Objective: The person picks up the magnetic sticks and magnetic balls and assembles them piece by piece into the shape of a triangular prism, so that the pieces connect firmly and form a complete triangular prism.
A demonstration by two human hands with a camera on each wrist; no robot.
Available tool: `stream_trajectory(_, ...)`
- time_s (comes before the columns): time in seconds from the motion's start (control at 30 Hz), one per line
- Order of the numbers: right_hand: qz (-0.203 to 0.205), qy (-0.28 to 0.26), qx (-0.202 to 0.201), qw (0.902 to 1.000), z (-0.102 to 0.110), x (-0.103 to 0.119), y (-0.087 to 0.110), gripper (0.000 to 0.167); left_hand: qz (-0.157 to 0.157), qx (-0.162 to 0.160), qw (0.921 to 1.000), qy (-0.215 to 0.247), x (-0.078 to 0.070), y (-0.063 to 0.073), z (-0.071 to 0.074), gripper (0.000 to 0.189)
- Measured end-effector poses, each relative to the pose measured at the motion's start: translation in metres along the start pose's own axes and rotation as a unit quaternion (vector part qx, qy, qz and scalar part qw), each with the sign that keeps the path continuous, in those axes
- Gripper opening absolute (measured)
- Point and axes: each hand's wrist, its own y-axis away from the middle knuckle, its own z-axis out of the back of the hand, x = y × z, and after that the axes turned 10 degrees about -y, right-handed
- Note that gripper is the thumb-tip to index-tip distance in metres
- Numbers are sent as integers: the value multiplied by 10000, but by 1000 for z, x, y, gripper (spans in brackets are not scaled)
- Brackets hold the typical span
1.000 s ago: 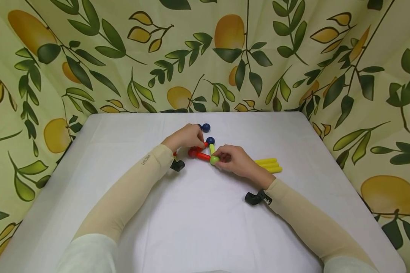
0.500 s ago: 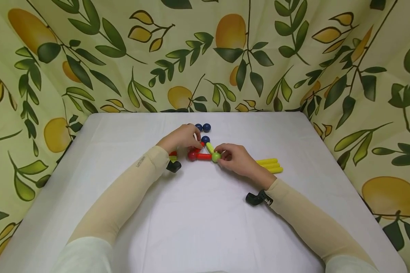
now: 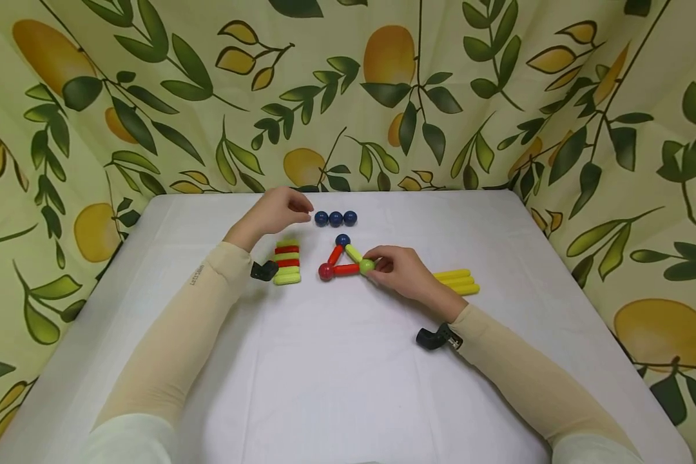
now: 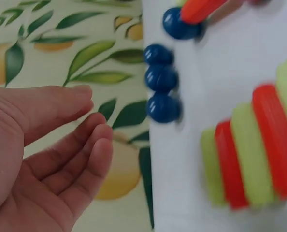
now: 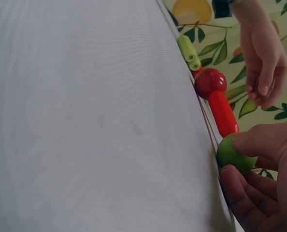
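Observation:
A triangle of rods and balls lies on the white table: a red ball (image 3: pixel 326 271), a green ball (image 3: pixel 367 265) and a dark blue ball (image 3: pixel 343 240) at its corners. Two red rods (image 3: pixel 346 269) and one yellow-green rod (image 3: pixel 354 253) join them. My right hand (image 3: pixel 403 270) pinches the green ball between thumb and fingers, as the right wrist view also shows. Nothing is in my left hand (image 3: pixel 275 211), which hovers just left of a row of three blue balls (image 3: pixel 336 219). Its fingers are loosely bent, thumb apart from them (image 4: pixel 51 150).
Red and yellow-green rods (image 3: pixel 287 263) lie side by side left of the triangle, below my left wrist. Several longer yellow rods (image 3: pixel 459 281) lie behind my right hand. A leaf-and-fruit patterned curtain (image 3: pixel 325 96) closes off the table's back and sides.
My left hand has let go of the triangle near its blue corner and moved left and back, towards the blue ball row. The triangle has turned slightly; my right hand stays at the green ball.

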Motion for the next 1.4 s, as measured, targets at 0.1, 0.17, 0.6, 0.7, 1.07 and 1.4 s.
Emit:
stream_trajectory(0.1, 8, -70, -64, 10000, 0, 0, 0, 28, 125, -153, 9998, 70, 10, 6, 11, 26)
stream_trajectory(0.17, 39, -126, -108, 9999, 0, 0, 1, 29, 216, -207, 9995, 53, 15, 9, 16, 27)
stream_trajectory(0.6, 17, -274, -132, 9995, -1, -1, 1, 28, 484, 565, 9971, -144, 50, 20, 0, 27)
stream_trajectory(0.7, -11, -316, -126, 9994, -1, 0, 1, 27, 511, 677, 9963, -150, 52, 20, -4, 23)
stream_trajectory(1.07, -54, -349, -55, 9994, -2, 1, 2, 26, 425, 585, 9961, -498, 63, 17, -15, 14)
stream_trajectory(1.4, -47, -344, -102, 9993, -1, -1, 2, 26, 500, 664, 9938, -736, 55, 10, -18, 19)
